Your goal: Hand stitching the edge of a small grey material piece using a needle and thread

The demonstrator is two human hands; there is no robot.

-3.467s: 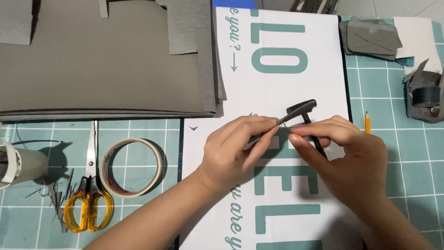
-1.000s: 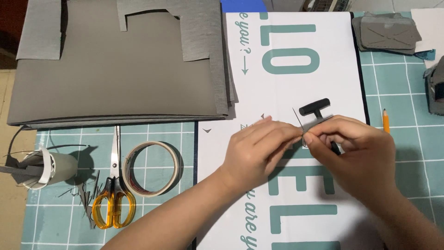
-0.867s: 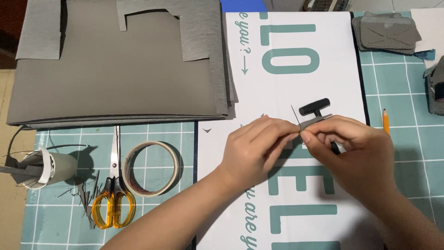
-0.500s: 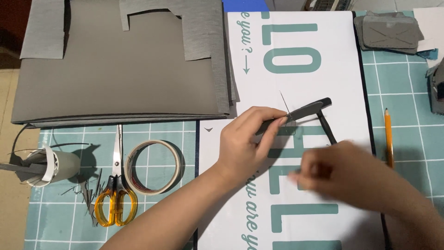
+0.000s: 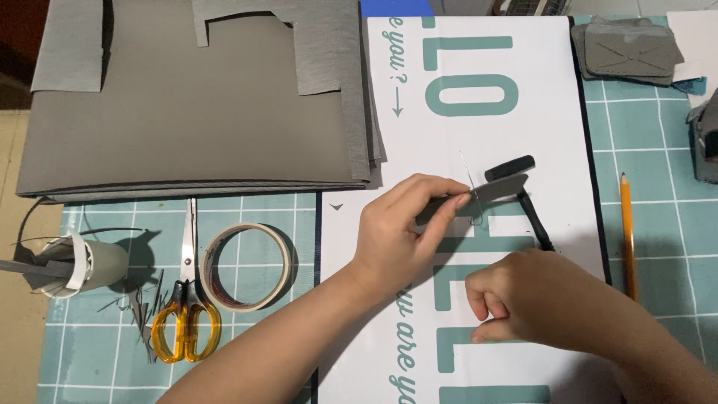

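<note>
One head-worn camera looks almost straight down, close over the tabletop (image 5: 658,120); both forearms enter from the lower edge of the frame.

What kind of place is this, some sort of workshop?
Probably a home craft table: a teal gridded cutting mat holds grey sheet material, orange-handled scissors, a tape roll and a pencil.

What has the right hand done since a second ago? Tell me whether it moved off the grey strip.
Yes. The right hand has moved off the grey strip, down the white sheet toward the viewer; the left hand holds the strip alone.
</note>
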